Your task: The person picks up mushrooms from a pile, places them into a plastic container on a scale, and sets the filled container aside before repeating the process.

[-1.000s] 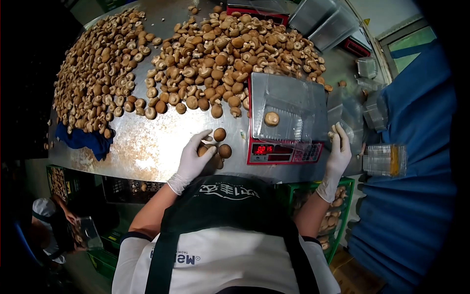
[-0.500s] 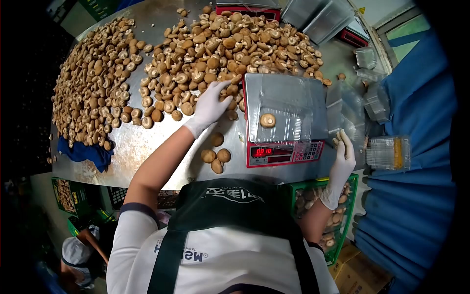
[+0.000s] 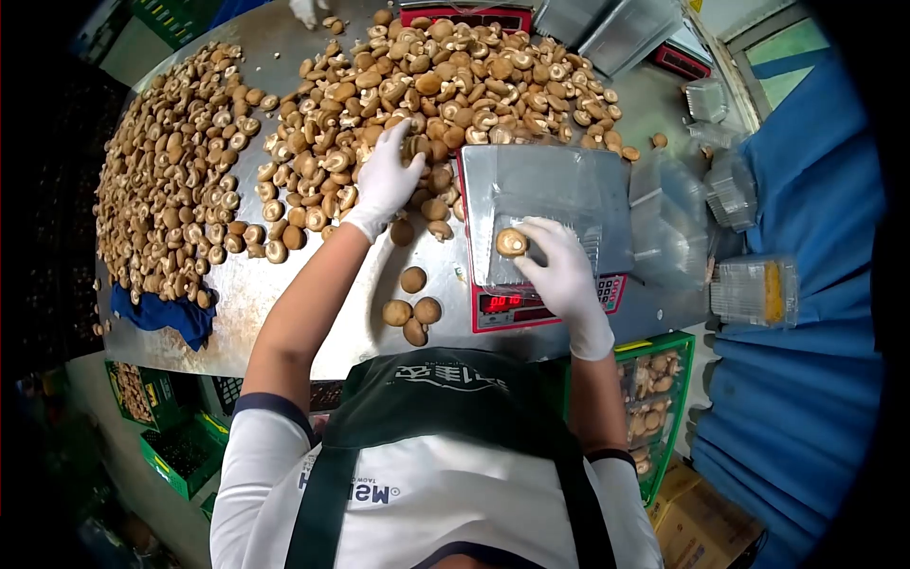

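Note:
My gloved left hand (image 3: 384, 185) is at the near side of the big mushroom pile (image 3: 455, 81), its fingers and thumb around a brown mushroom (image 3: 414, 147). Over the scale (image 3: 621, 199), my gloved right hand (image 3: 566, 275) pinches a single mushroom (image 3: 512, 243), stem side up, inside a clear plastic tray (image 3: 559, 185). The tray lies on the scale's metal plate, its outline hard to make out. Red digits glow on the display (image 3: 502, 302), partly hidden by the right hand. Several loose mushrooms (image 3: 414, 311) sit on the steel table left of the scale.
Another mushroom heap (image 3: 171, 161) spreads along the left, with a blue cloth (image 3: 166, 315) below it. Clear trays (image 3: 668, 218) stand right of the scale. Another person's gloved hand (image 3: 305, 11) shows at the far edge. A green crate (image 3: 678, 408) holds packed mushrooms below the table.
My right hand has come from right of the scale onto the mushroom in the tray. My left hand has shifted left and away from me along the pile. Another person's hand has appeared.

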`<state>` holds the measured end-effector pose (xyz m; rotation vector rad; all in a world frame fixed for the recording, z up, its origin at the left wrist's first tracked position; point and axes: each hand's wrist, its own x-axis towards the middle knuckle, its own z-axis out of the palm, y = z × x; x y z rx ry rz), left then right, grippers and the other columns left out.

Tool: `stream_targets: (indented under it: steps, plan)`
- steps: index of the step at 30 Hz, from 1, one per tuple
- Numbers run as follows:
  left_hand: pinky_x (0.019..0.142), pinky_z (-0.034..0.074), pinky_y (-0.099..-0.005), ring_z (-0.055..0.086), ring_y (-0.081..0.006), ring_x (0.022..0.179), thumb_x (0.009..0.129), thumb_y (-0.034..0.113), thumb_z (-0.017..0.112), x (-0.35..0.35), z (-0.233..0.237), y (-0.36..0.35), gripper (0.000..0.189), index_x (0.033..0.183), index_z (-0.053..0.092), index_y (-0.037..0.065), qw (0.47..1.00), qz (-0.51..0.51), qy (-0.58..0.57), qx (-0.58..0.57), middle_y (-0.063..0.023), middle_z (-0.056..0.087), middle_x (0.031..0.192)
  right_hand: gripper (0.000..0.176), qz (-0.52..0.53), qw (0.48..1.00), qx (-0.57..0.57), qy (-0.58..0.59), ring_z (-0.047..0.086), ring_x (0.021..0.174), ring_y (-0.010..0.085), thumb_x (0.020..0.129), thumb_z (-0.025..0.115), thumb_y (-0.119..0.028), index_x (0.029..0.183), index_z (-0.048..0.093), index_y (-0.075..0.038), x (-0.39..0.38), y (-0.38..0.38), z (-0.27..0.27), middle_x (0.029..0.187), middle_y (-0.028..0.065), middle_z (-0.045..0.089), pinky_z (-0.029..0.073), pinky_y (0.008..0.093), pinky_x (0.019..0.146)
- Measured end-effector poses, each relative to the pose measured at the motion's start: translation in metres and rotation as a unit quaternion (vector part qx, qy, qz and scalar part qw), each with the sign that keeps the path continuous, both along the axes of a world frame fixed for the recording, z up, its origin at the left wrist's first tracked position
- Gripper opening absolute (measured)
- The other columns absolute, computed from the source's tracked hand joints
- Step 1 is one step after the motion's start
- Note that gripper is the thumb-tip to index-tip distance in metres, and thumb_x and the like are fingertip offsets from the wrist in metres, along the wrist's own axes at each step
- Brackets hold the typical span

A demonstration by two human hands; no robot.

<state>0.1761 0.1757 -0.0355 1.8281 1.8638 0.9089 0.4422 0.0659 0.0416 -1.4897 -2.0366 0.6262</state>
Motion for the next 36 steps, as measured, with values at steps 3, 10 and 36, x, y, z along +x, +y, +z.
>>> stream_targets:
  steps: [3, 10, 36]
  plan:
    - [0.102, 0.047, -0.0414, 0.055, -0.0348, 0.124, 0.089, 0.024, 0.066, -0.026, -0.006, -0.034, 0.06, 0.144, 0.045, 0.012, 0.996, 0.003, -0.072, 0.051, -0.0158, 0.053, 0.138, 0.027, 0.035, 0.998, -0.028, -0.041, 0.06, 0.103, 0.0333, 0.085, 0.066, -0.009, 0.111, 0.07, -0.007, -0.006, 0.013, -0.018, 0.111, 0.0106, 0.067, 0.048, 0.0398, 0.094]
    - [0.09, 0.048, -0.0301, 0.059, -0.0167, 0.092, 0.091, 0.009, 0.066, -0.055, -0.015, -0.142, 0.053, 0.141, 0.05, 0.004, 0.976, 0.085, -0.198, 0.019, -0.0108, 0.059, 0.131, 0.028, -0.099, 0.874, -0.289, 0.377, 0.065, 0.092, 0.0155, 0.1, 0.054, -0.016, 0.117, 0.063, 0.004, 0.014, 0.018, 0.006, 0.109, 0.0089, 0.066, 0.052, 0.027, 0.079]
    - [0.094, 0.051, -0.0411, 0.059, -0.0371, 0.113, 0.069, 0.033, 0.086, -0.046, -0.024, -0.262, 0.102, 0.151, 0.031, 0.009, 0.96, -0.055, -0.069, -0.264, -0.0196, 0.05, 0.131, 0.055, 0.171, 0.966, -0.187, 0.045, 0.054, 0.124, 0.0351, 0.087, 0.065, -0.01, 0.139, 0.05, -0.002, -0.065, -0.089, -0.007, 0.133, 0.0227, 0.055, 0.044, 0.0411, 0.104]
